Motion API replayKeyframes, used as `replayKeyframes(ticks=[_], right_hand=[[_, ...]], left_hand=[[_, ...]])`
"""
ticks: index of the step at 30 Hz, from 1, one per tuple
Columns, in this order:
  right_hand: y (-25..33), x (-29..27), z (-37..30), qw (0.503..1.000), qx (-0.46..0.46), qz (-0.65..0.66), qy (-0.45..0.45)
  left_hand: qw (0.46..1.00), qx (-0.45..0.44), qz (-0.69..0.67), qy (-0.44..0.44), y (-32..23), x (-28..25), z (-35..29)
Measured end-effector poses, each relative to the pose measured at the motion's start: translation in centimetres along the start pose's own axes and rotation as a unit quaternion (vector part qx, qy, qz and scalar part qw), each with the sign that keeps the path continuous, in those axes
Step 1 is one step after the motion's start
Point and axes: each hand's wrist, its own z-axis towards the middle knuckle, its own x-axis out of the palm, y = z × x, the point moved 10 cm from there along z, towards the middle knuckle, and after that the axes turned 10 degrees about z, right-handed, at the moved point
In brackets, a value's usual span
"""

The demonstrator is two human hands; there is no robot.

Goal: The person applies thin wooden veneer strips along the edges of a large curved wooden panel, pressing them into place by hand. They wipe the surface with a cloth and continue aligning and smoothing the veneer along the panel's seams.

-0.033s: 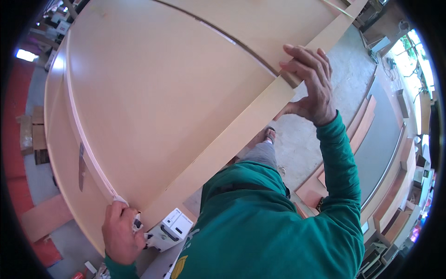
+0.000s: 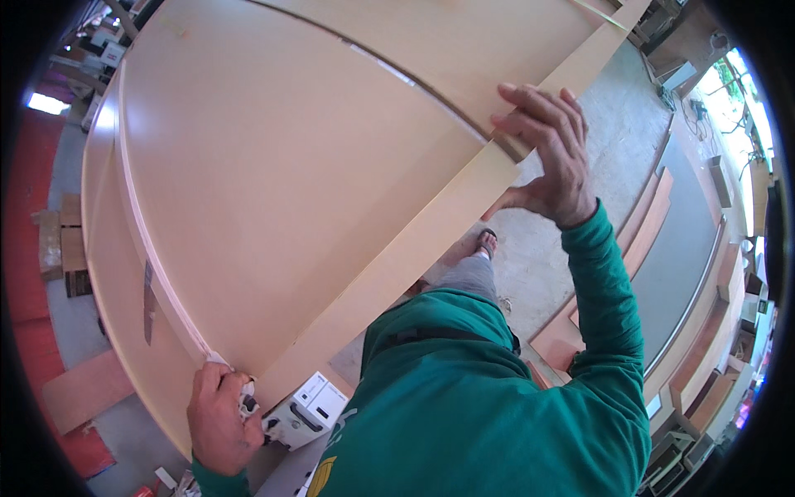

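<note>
A large pale wooden panel [image 2: 273,182] fills the view, with a raised edge board [image 2: 397,248] along its near right side. My right hand [image 2: 555,157] spans the end of that board, fingers curled over the top and thumb on the outer face, beside a dark gap [image 2: 431,87] running across the panel. At the lower left corner, my left hand [image 2: 222,418] is closed around a crumpled whitish thing [image 2: 248,402] with a dark spot. What it is cannot be made out. A pale pink strip [image 2: 153,248] runs along the panel up to these fingers.
A thin metal blade [image 2: 148,302] lies on the panel, left of the strip. Below the near corner stands a white box-shaped unit [image 2: 306,410]. Boards [image 2: 654,215] and a grey sheet [image 2: 675,248] lie at right. Cartons [image 2: 62,240] sit on the left floor.
The view has shifted slightly; my right hand and the board end appear a little further left. Both hands keep their places on the panel.
</note>
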Motion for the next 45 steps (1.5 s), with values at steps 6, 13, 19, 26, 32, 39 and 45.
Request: replayKeyframes(ticks=[6, 13, 19, 26, 32, 39, 45], right_hand=[[1.3, 1.1, 0.3, 0.999, 0.016, 0.044, 0.013], [0.8, 1.1, 0.5, 0.995, 0.03, 0.093, 0.032], [1.5, 1.6, 0.3, 0.995, 0.008, 0.088, 0.046], [1.5, 1.2, 0.9, 0.993, -0.032, 0.081, 0.081], [-0.1, -6.1, 3.6, 0.9, -0.01, 0.435, 0.013], [-11.7, -15.9, 3.1, 0.928, 0.161, 0.286, -0.176], [-18.0, -25.9, 0.3, 0.919, 0.193, 0.073, -0.335]], left_hand=[[0.996, 0.007, -0.075, -0.052, -4.0, -0.3, 3.8], [0.992, 0.051, -0.094, -0.067, -12.8, -3.8, 10.7], [0.98, 0.106, -0.126, -0.113, -20.2, -6.8, 16.0], [0.977, 0.134, 0.015, -0.168, -20.6, -12.3, 19.2], [0.947, -0.046, 0.022, -0.317, -4.1, -18.5, 19.9], [0.927, -0.044, 0.009, -0.372, 1.8, -18.4, 20.4], [0.866, 0.021, 0.05, -0.496, -5.2, -22.0, 17.8]])
